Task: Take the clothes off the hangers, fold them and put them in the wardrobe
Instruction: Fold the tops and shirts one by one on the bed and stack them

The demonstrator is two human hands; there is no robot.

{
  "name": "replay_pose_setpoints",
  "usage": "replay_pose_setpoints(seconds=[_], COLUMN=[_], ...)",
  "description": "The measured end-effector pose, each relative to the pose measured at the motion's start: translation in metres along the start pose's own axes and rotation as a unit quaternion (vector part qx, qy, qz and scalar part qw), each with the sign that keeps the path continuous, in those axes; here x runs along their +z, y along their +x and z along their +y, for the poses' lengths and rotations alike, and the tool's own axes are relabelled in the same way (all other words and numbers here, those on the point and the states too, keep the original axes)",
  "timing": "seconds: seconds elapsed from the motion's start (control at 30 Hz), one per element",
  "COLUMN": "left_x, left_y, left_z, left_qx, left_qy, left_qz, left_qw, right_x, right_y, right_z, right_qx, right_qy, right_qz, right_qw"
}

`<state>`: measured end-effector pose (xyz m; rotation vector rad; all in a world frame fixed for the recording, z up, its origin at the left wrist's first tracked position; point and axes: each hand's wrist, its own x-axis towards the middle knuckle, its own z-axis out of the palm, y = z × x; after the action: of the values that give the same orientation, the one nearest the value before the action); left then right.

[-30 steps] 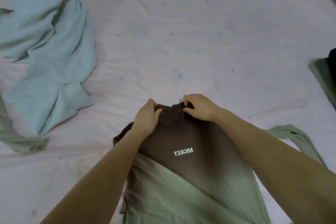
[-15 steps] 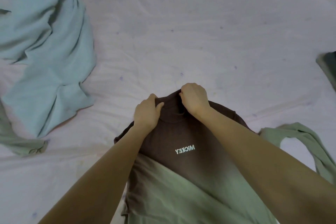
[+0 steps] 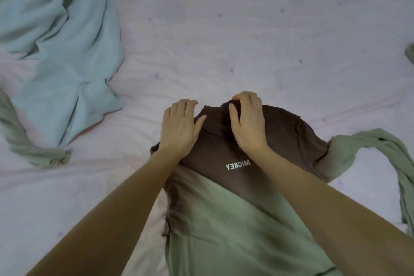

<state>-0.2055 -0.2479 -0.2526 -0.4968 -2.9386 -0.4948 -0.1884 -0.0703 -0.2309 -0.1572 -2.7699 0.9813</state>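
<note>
Nearby, a blue garment (image 3: 65, 51) lies left of the shirt (image 3: 257, 141).

Two bare forearms come in from the bottom edge, one on each side. No sleeve covers them up to where the frame cuts them. The left hand (image 3: 179, 127) and the right hand (image 3: 248, 123) wear no glove. The fingers (image 3: 187, 105) show short nails; the wrists and fingers carry only bare skin.
</note>
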Motion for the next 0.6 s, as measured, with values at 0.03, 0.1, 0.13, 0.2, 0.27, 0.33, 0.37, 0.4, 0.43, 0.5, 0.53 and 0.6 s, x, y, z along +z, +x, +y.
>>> replay_pose_setpoints(seconds=[0.03, 0.1, 0.13, 0.2, 0.27, 0.33, 0.37, 0.4, 0.43, 0.5, 0.53, 0.6], left_x=[-0.012, -0.036, -0.046, -0.064, -0.074, -0.079, -0.078, -0.075, -0.071, -0.063, -0.059, -0.057], left_y=[-0.011, -0.037, -0.052, -0.083, -0.108, -0.127, -0.132, -0.138, -0.145, -0.156, -0.159, -0.162], left_z=[-0.006, -0.020, -0.026, -0.036, -0.041, -0.047, -0.048, -0.051, -0.053, -0.054, -0.054, -0.054], left_qx=[0.023, 0.070, 0.092, 0.126, 0.138, 0.144, 0.143, 0.138, 0.130, 0.119, 0.114, 0.098], left_qy=[0.004, 0.004, 0.004, 0.010, -0.007, -0.044, -0.060, -0.065, -0.062, -0.046, -0.036, -0.005], left_qz=[0.012, -0.004, -0.027, -0.072, -0.097, -0.112, -0.121, -0.136, -0.157, -0.213, -0.239, -0.284], left_qw=[1.000, 0.998, 0.995, 0.989, 0.986, 0.982, 0.981, 0.979, 0.977, 0.969, 0.964, 0.954], right_x=[-0.006, -0.009, -0.006, 0.003, 0.013, 0.022, 0.024, 0.026, 0.028, 0.026, 0.026, 0.030], right_y=[-0.019, -0.057, -0.075, -0.103, -0.115, -0.116, -0.114, -0.116, -0.121, -0.138, -0.152, -0.189], right_z=[-0.006, -0.018, -0.024, -0.037, -0.051, -0.067, -0.072, -0.078, -0.083, -0.088, -0.088, -0.084], right_qx=[-0.012, -0.032, -0.034, -0.029, 0.005, 0.049, 0.068, 0.074, 0.054, -0.023, -0.063, -0.132], right_qy=[-0.001, 0.013, 0.011, -0.016, -0.038, -0.040, -0.036, -0.045, -0.076, -0.148, -0.160, -0.174], right_qz=[-0.001, -0.078, -0.136, -0.221, -0.250, -0.260, -0.261, -0.254, -0.225, -0.130, -0.103, -0.145], right_qw=[1.000, 0.996, 0.990, 0.975, 0.967, 0.964, 0.962, 0.963, 0.970, 0.980, 0.980, 0.965])
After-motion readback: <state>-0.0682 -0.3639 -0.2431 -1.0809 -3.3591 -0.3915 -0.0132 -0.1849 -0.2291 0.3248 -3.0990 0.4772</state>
